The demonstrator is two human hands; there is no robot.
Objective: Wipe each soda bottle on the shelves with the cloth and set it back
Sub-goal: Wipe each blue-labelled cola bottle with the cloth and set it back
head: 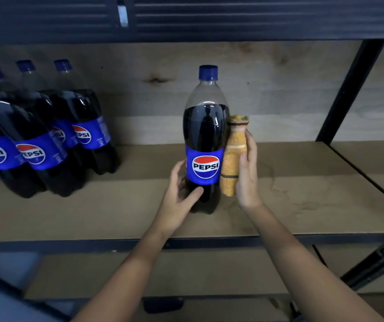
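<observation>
A Pepsi bottle (206,126) with a blue cap and blue label stands upright in the middle of the wooden shelf (302,194). My left hand (181,189) grips its lower body from the left, thumb across the front under the label. My right hand (246,173) holds a folded orange cloth (231,156) and presses it against the bottle's right side, from below the shoulder down to the label's bottom edge.
Several more Pepsi bottles (47,140) stand grouped at the shelf's left end. A black metal upright (348,89) bounds the shelf at the right. The shelf's dark front rail (70,246) runs under my forearms, with a lower shelf (93,270) beneath.
</observation>
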